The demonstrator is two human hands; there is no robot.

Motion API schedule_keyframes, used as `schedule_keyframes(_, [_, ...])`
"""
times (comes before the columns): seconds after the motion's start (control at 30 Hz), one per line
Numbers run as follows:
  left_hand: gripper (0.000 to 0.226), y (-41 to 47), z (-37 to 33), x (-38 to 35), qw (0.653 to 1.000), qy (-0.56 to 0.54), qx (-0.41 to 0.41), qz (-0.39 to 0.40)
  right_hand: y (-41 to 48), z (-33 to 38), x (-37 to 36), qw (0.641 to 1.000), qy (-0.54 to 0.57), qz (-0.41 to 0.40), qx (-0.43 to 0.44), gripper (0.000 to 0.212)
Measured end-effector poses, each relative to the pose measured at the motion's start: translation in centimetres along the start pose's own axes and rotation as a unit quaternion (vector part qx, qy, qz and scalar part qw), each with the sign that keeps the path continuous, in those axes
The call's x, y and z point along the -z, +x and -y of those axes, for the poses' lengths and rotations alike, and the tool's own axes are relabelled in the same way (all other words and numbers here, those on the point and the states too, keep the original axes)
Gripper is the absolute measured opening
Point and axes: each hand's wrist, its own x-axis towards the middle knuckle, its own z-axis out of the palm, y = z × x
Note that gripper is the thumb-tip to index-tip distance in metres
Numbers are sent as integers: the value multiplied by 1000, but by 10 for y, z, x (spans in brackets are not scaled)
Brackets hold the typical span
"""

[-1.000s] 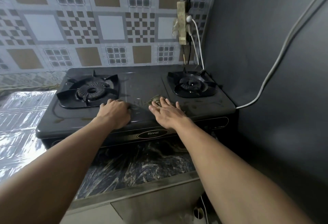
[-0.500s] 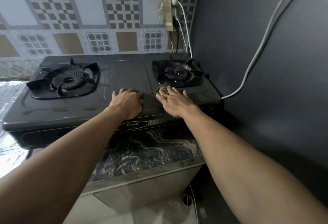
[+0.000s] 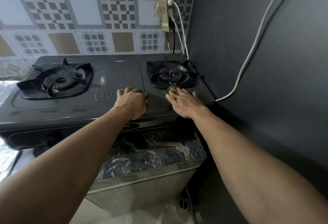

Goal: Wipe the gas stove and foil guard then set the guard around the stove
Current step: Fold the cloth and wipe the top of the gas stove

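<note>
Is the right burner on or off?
Off: no flame shows at the right burner, and the right hand presses a cloth just beside it.

Dark glossy metal gas stove [image 3: 113, 74], polished marbled stone counter [image 3: 150, 154], shiny tiled wall [image 3: 85, 10]

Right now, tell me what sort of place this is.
Likely a home kitchen: a two-burner gas stove sits on a stone-patterned counter against a tiled wall, with a power strip hung on that wall.

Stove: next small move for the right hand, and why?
Probably slide the cloth rightward along the front of the right burner: the right hand presses it flat there, while the left hand braces the stove.
</note>
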Motion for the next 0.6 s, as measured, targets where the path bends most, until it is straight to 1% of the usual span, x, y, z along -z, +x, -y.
schedule_keyframes(0.2, [42,6,-11,0,1000,1,0,3,3,-4,-5,1000,-7,-17,3,67])
schedule_keyframes(0.47, [40,8,-9,-5,1000,2,-6,-28,-2,-16,-11,999,-26,-45,11,69])
schedule_keyframes(0.6, [45,9,-9,-7,1000,8,-5,-30,-2,-28,-14,998,-28,-56,-32,73])
